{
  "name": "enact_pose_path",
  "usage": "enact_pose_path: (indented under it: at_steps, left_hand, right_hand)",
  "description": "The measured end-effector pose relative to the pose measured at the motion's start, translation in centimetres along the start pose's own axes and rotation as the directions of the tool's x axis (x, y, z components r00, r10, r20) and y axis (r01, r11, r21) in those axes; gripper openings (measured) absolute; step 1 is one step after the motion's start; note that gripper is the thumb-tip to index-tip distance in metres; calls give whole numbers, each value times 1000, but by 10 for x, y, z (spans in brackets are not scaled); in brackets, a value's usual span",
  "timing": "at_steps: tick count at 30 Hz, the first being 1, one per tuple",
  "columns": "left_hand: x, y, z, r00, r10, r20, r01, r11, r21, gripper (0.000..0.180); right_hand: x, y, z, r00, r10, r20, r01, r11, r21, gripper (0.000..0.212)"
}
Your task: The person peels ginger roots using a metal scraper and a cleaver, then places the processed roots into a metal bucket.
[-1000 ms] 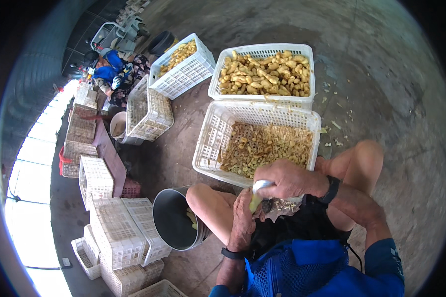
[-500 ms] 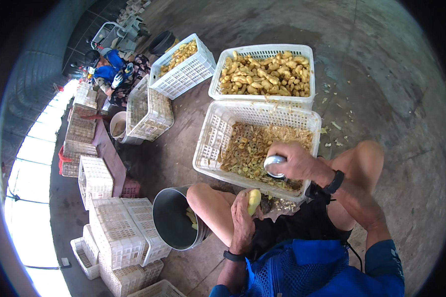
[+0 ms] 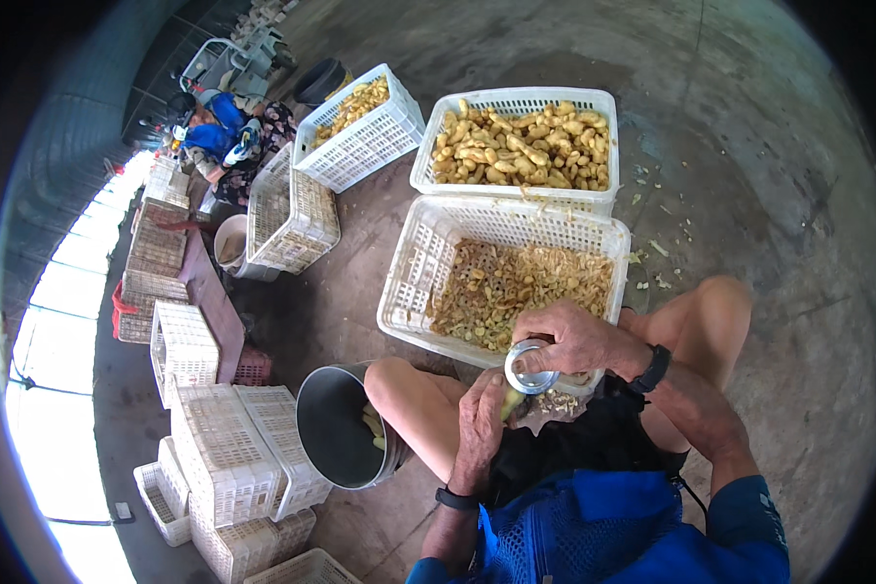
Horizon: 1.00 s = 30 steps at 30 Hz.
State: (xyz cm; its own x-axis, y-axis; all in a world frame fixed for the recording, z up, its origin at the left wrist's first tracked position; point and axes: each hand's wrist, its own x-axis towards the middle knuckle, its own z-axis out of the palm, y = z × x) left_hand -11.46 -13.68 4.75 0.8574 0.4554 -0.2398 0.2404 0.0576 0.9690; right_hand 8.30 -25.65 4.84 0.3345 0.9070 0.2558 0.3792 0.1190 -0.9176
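The work looks well under way but far from over: the near white crate [image 3: 428,282] at the person's knees holds a spread layer of peelings and scraps, a few pale peeled pieces [image 3: 372,425] lie in the metal bucket [image 3: 333,428] beside the left knee, and the far white crate [image 3: 516,102] is heaped with unpeeled yellow-brown pieces, so most of the stock seems left to do. A third crate [image 3: 360,131] further left holds more of the same. The seated person leans forward with both forearms coming in from the lower edge and the hands close together over the lap, just at the near crate's front rim. The left hand [image 3: 480,419] is wrapped around a small pale piece [image 3: 512,401], fingers curled upward. The right hand [image 3: 574,341], wrist bent and a dark band behind it, is clamped on a round metal tool [image 3: 530,368] pressed against that piece. Stacks of empty white crates [image 3: 214,457] stand on the concrete floor [image 3: 769,195] to the left.
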Motion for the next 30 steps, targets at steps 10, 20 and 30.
enact_pose_path:
  at_steps: [10, 20, 30]
  left_hand:
    - [-5, -7, -6, 980, -144, 135, 197, 747, -635, 60]
    - [2, -30, 6, 943, -320, 97, 322, 794, -515, 46]
    - [4, -28, 11, 969, -240, 65, 242, 849, -470, 54]
  right_hand:
    - [-17, -6, -4, 998, -38, -43, 40, 999, 35, 36]
    - [-22, -10, 23, 991, 37, 128, -56, 987, 148, 28]
    - [-16, -15, 13, 991, -114, 63, 113, 993, 19, 27]
